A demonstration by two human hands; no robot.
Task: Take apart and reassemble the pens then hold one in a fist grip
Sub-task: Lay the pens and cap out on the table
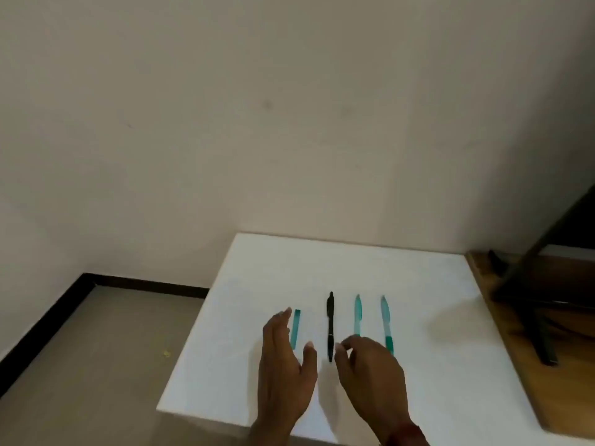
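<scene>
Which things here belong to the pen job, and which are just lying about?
Job:
black pen
middle teal pen
right teal pen
teal piece, partly behind the left hand
right hand; neither hand holds anything

Lying about:
black stand
wooden surface
yellow speck on the floor

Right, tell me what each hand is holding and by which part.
Nothing is held. The left hand is open beside the short teal piece; the right hand, fingers loosely curled, is beside the black pen without a grip.
</scene>
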